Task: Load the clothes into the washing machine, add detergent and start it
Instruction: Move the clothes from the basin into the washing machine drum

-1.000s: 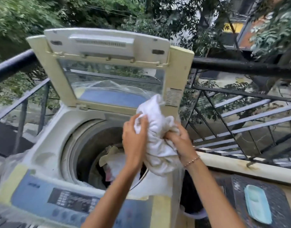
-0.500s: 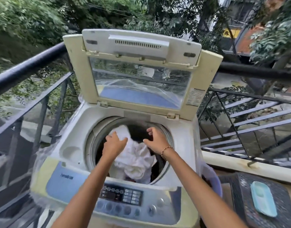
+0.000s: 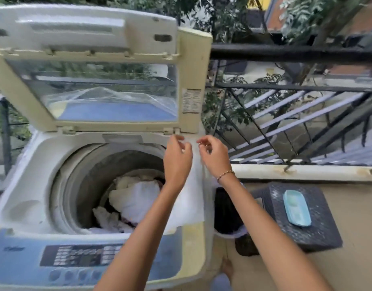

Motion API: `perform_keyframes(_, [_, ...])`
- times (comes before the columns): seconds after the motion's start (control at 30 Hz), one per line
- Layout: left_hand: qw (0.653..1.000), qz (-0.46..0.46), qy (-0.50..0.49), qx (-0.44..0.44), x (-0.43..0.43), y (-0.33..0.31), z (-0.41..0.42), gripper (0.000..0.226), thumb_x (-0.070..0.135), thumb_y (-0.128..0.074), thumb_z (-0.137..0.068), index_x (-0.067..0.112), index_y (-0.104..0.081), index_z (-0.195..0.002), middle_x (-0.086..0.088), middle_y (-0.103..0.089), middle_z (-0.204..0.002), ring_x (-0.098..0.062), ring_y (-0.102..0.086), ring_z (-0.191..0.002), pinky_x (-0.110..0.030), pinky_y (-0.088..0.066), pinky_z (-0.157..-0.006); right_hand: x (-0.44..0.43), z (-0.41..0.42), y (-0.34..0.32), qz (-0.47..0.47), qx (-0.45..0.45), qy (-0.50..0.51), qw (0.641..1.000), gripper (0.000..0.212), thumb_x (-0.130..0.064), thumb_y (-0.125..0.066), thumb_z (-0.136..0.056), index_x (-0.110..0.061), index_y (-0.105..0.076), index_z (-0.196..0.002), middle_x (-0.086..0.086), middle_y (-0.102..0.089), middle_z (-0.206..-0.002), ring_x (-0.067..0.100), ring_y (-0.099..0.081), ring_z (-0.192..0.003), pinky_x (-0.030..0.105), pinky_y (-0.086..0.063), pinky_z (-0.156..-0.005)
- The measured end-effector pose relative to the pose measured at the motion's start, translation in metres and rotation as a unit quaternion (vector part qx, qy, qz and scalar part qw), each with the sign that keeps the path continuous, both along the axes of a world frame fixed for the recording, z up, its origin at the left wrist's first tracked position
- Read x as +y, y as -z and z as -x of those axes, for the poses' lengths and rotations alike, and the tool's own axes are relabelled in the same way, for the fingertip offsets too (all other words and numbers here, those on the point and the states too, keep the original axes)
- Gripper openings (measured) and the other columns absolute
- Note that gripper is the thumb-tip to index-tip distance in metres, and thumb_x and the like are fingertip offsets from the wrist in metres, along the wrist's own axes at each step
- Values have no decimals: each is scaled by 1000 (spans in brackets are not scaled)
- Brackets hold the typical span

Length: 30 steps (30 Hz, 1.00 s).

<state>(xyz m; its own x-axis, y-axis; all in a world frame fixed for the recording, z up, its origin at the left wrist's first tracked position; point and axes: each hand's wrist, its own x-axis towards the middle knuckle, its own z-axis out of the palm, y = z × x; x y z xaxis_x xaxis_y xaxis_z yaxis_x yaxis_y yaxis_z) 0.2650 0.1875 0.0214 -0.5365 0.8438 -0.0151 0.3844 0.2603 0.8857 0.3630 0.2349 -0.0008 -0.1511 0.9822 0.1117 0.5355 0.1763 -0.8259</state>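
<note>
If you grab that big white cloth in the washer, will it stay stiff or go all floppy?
Probably floppy: the white cloth lies crumpled in soft folds inside the drum, so it should droop from wherever it is gripped. It looks thin, so likely light for its size. Being fabric, it probably won't slip or break.

The washing machine (image 3: 44,164) is white with cream-yellow edges; its control panel (image 3: 23,259) is blue with a dark centre; the clothes (image 3: 136,198) are white; the tray (image 3: 296,208) is pale turquoise; the stool (image 3: 319,234) is black, speckled white; the railing (image 3: 286,53) is black.
</note>
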Motion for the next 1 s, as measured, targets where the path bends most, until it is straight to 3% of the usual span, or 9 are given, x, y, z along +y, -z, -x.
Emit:
perform_keyframes(0.17, [999, -2, 17, -49, 48, 11, -95, 17, 28, -41, -97, 16, -53, -94, 7, -55, -80, -9, -52, -73, -24, -35, -63, 38, -94, 38, 60, -3, 63, 996, 18, -5, -51, -84, -13, -66, -93, 7, -70, -93, 18, -64, -83, 26, -50, -78])
perform_keyframes(0.3, [997, 36, 20, -65, 79, 49, -151, 17, 27, -40, -96, 16, -51, -92, 8, -53, -80, -6, -49, -71, -26, -33, -62, 58, -153, 76, 109, 0, 100, 989, 17, -7, -51, -85, -13, -66, -92, 5, -70, -92, 19, -62, -82, 28, -49, -75])
perform_keyframes(0.47, [988, 136, 10, -73, 100, 136, -197, 16, 22, -40, -94, 11, -49, -88, -1, -55, -88, -20, -50, -81, -29, -35, -69, 76, -204, 135, 178, -4, 120, 977, 18, -8, -49, -87, -12, -66, -93, 3, -65, -88, 16, -56, -74, 20, -40, -66])
perform_keyframes(0.6, [974, 218, 36, -58, 101, 223, -211, 17, 21, -40, -97, 9, -45, -86, -1, -48, -78, -15, -44, -68, -28, -32, -64, 81, -233, 200, 225, -57, 104, 967, 20, -10, -46, -90, -12, -64, -97, -1, -60, -84, 13, -54, -75, 16, -34, -52])
perform_keyframes(0.7, [958, 276, 62, -43, 97, 296, -213, 23, 20, -45, -98, 10, -40, -79, 1, -40, -65, -14, -39, -58, -28, -34, -56, 79, -246, 262, 262, -69, 82, 959, 21, -8, -45, -91, -10, -65, -98, 6, -66, -89, 19, -58, -77, 22, -38, -63])
perform_keyframes(0.83, [926, 367, 91, -5, 83, 387, -209, 16, 21, -55, -92, 7, -49, -92, -13, -57, -94, -32, -57, -90, -38, -43, -75, 70, -255, 342, 323, -83, 77, 940, 22, -8, -45, -90, -11, -66, -97, 8, -68, -88, 22, -61, -76, 28, -47, -68])
perform_keyframes(1.0, [876, 466, 122, -11, 73, 477, -204, 31, 20, -53, -92, 4, -48, -117, -16, -53, -120, -31, -55, -104, -36, -44, -85, 59, -256, 441, 371, -97, 68, 921, 17, -14, -52, -88, -13, -60, -103, 9, -62, -106, 24, -61, -91, 41, -50, -88])
